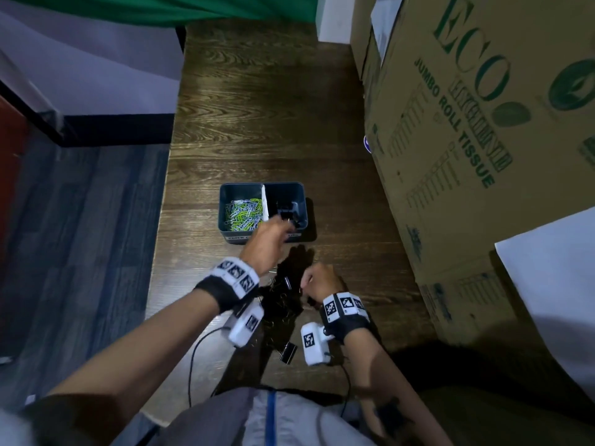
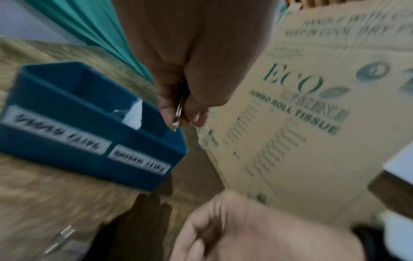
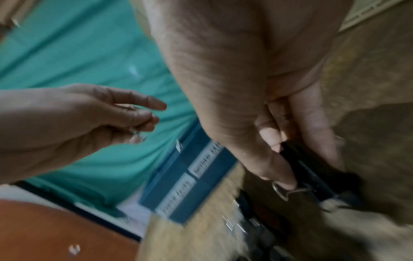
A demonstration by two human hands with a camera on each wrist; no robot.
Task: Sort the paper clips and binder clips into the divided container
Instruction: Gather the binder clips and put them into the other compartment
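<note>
Divided container (image 1: 302, 201): blue-green tub on the dark wooden worktop (image 1: 257, 123), split by a white divider (image 1: 264, 201) into two compartments, with two white labels on its near wall; their wording is too blurred to read.

Paper clips (image 1: 243, 212): a heap of green, white and pale blue ones fills the compartment left of the divider.

Binder clips, sorted (image 1: 286, 209): a few black ones lie in the compartment right of the divider.

Left hand (image 1: 269, 239): raised over the near wall of the container, at the right compartment. Fingers curled, the grip closed on a small metal clip (image 2: 178, 113) pinched between thumb and fingers; its silver wire end sticks out below the fingertips. The left wrist view shows it above the container's near right corner.

Binder clips, unsorted (image 1: 283, 294): a dark pile on the worktop just in front of the container, between the two wrists. One more black binder clip (image 1: 287, 351) lies apart, further from the container, toward the person.

Right hand (image 1: 322, 280): low over the right side of that pile, in front of the container. Fingers bent around a black binder clip (image 3: 297, 159), thumb tip on its silver wire handle; grip closed on it, the clip touching the pile.

Cardboard boxes (image 1: 467, 140): stacked right of the container, printed in green "ECO" and "JUMBO ROLL TISSUE".

Wristbands (image 1: 235, 275): black, with white marker blocks, one on each wrist.
</note>
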